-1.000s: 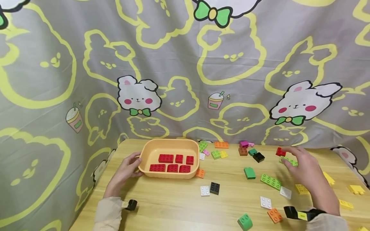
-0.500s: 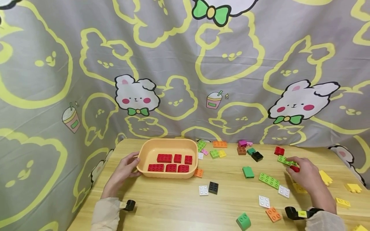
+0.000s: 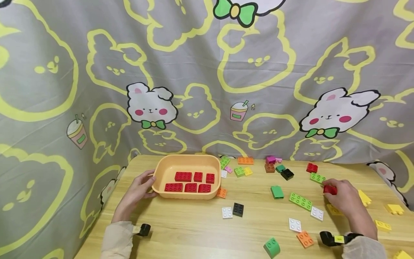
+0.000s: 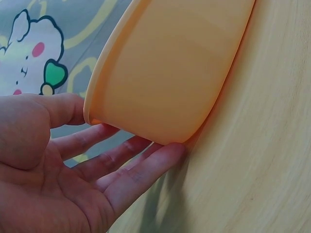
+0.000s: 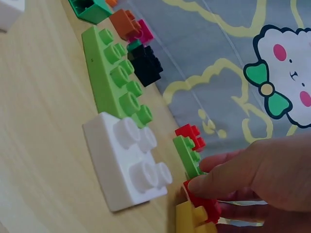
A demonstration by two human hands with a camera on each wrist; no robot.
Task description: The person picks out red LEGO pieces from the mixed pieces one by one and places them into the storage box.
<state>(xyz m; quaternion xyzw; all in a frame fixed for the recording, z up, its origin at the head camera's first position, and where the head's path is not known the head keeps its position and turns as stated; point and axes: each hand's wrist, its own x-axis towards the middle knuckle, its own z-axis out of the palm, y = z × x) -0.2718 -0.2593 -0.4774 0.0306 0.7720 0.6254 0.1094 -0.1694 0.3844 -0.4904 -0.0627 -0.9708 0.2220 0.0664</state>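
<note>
My left hand point(image 3: 139, 189) holds the left end of a light-orange plastic bin point(image 3: 185, 196), thumb at the rim and fingers against the outer wall point(image 4: 160, 73). Several red toy bricks point(image 3: 183, 176) lie in the bin in two rows. At the right of the table, my right hand point(image 3: 346, 201) pinches a red brick point(image 3: 330, 189) between thumb and fingers. A yellow brick point(image 5: 189, 218) sits close beside that brick in the right wrist view. Just beyond it lie a light-green brick point(image 3: 318, 178) and another red brick point(image 3: 312, 167).
Loose bricks are scattered over the wooden table point(image 3: 194, 230): a long green one point(image 3: 300, 201), white ones point(image 3: 294, 225), an orange one point(image 3: 305, 239) and a black one point(image 3: 238, 209). Yellow bricks point(image 3: 395, 209) lie at the far right. A patterned curtain point(image 3: 200, 64) hangs behind.
My right hand has drawn back toward the near side and now pinches a red brick, while another red brick stays near the back edge. The left hand keeps its place at the bin.
</note>
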